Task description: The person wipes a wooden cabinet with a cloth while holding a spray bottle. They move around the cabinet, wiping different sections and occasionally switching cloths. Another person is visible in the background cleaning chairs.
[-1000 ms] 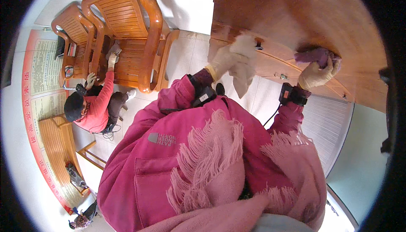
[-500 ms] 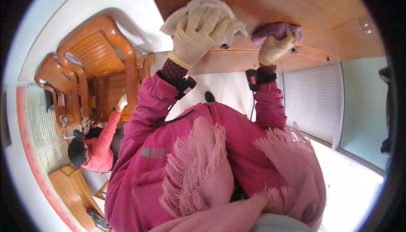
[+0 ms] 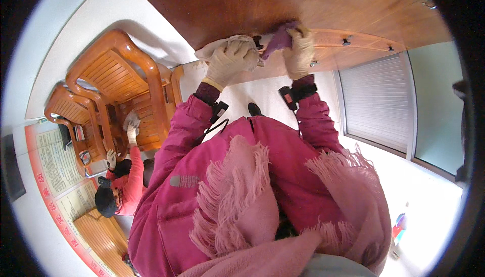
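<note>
My left hand point(image 3: 233, 62), in a pale glove, has its fingers bent over a whitish cloth point(image 3: 214, 49) at the near left edge of a reddish-brown wooden desk point(image 3: 242, 4). Close beside it, my right hand point(image 3: 299, 53), also gloved, grips a purple cloth point(image 3: 278, 42) against the desk's front edge. A dark knob point(image 3: 257, 43) shows between the two cloths. More knobs, such as a dark drawer knob point(image 3: 346, 41), line the front to the right of my right hand. The fingertips of both hands are partly hidden by the cloths.
Wooden armchairs point(image 3: 118, 64) stand at the left. There a person in a pink-red top point(image 3: 132, 183) reaches a gloved hand with a greyish cloth point(image 3: 131, 120) onto a seat. A ribbed grey panel point(image 3: 376, 110) is at the right, and a metal hook point(image 3: 427, 1) sits at the desk's far right.
Both hands have come nearer the desk's front edge. My right hand has moved left with the purple cloth, close to my left hand. The other person's cloth now shows on the seat.
</note>
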{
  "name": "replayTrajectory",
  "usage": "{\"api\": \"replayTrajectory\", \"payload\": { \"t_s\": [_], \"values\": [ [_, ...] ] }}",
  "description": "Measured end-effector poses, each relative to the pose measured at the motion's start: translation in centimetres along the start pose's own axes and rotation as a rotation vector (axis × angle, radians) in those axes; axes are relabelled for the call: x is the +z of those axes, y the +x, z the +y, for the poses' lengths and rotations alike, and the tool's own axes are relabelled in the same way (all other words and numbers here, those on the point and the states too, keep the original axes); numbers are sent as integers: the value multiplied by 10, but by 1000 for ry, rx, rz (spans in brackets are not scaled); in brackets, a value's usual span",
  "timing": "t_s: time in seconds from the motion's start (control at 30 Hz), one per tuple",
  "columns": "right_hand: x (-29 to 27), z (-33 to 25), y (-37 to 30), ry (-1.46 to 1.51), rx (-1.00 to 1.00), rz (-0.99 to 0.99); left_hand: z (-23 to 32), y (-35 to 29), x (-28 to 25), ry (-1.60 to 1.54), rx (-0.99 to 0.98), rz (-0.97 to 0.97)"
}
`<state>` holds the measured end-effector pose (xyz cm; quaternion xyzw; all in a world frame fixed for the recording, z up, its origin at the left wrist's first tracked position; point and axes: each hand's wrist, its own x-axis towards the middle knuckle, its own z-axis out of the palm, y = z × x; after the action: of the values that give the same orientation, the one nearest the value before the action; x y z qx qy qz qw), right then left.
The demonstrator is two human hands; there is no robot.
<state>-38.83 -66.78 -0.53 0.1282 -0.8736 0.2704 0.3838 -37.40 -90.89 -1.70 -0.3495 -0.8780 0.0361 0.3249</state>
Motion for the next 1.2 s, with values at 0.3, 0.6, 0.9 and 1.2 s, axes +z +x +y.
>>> {"api": "replayTrajectory", "payload": {
  "t_s": [0.3, 0.6, 0.9, 1.2],
  "values": [
    [-48, 106, 64, 153, 724, 641, -23, -28, -44, -17, -273, -36],
    [9, -29, 25, 387, 244, 215, -21, -39, -48, 8, -334, -105],
    [5, -40, 33, 430, -20, -336, -27, -53, -49, 17, -375, -132],
    [-77, 79, 69, 494, 608, 539, -27, -55, -47, 24, -409, -154]
  ]
}}
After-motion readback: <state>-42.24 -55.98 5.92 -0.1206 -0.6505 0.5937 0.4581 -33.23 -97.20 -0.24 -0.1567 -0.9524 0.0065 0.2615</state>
